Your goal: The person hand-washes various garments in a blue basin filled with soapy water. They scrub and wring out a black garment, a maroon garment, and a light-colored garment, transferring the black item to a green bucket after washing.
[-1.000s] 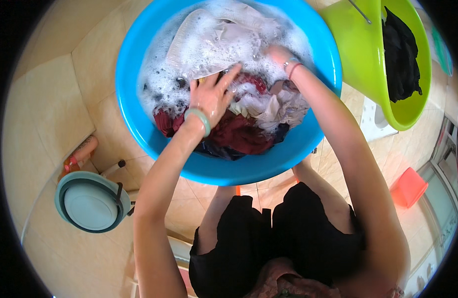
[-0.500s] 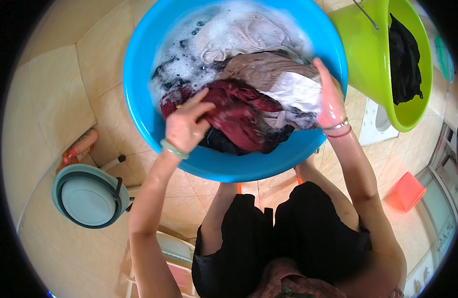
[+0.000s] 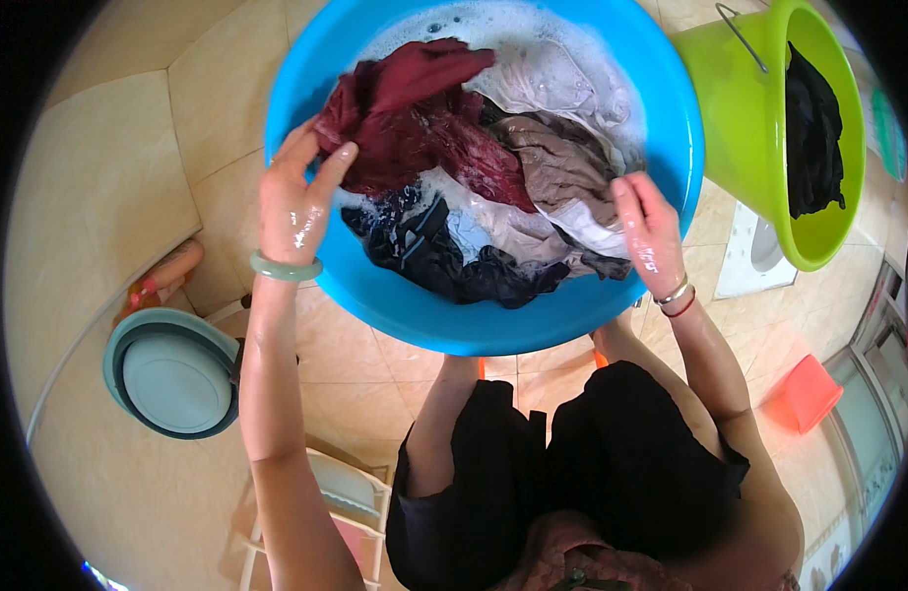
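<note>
A big blue basin (image 3: pixel 464 340) holds wet clothes in soapy water. My left hand (image 3: pixel 296 202), a green bangle at its wrist, grips the left edge of a maroon garment (image 3: pixel 405 128) between thumb and fingers; part of that cloth is lifted and folded over. At the basin's right side my right hand (image 3: pixel 655 236) is closed on the edge of a brown garment with a white part (image 3: pixel 572 177); its fingertips are partly hidden. Dark clothes (image 3: pixel 474 271) lie on the near side, with a pale cloth (image 3: pixel 518 231) beside them. Whitish cloth (image 3: pixel 543 79) sits in foam at the far side.
A lime-green bucket (image 3: pixel 725 118) with a black garment (image 3: pixel 813 133) in it stands right of the basin. A grey-green folding basin (image 3: pixel 176 384) hangs or stands at left, near a white rack (image 3: pixel 321 463). A red plastic container (image 3: pixel 807 394) is at right.
My left hand has moved left and taken the maroon garment farther up and left, uncovering dark and pale clothes. My right hand has gone from spread at the rim to closed on the brown-and-white garment.
</note>
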A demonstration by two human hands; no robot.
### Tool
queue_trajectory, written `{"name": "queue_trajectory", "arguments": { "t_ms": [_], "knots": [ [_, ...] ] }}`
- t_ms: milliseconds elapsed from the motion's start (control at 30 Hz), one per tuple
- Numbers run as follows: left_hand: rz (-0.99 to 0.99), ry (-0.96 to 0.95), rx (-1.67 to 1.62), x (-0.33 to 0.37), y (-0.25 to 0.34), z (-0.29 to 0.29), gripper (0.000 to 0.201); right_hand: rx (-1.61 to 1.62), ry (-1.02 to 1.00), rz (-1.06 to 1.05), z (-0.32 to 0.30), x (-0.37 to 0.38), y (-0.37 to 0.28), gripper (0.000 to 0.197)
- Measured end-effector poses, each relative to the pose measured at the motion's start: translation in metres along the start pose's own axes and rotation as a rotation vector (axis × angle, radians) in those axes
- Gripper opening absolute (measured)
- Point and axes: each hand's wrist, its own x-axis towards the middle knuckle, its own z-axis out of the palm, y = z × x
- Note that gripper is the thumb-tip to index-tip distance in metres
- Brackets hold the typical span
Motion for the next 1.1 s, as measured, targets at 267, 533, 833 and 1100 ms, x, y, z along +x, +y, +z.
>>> {"name": "queue_trajectory", "arguments": {
  "t_ms": [267,533,833,1100],
  "knots": [
    [0.347,-0.334,0.34,-0.059,0.006,0.092,0.031,-0.223,-0.562,-0.385,0.047,-0.03,0.006,0.039],
    [0.269,-0.378,0.43,-0.086,0.002,0.148,0.057,-0.567,-0.817,-0.084,0.042,0.028,-0.071,0.023],
    [0.242,-0.312,0.344,-0.08,0.019,0.134,0.054,-0.857,-0.207,-0.769,0.12,0.138,-0.039,0.084],
    [0.155,-0.14,0.368,-0.068,0.02,0.113,0.071,-0.716,-0.2,-0.472,0.093,0.133,-0.012,0.056]
  ]
}}
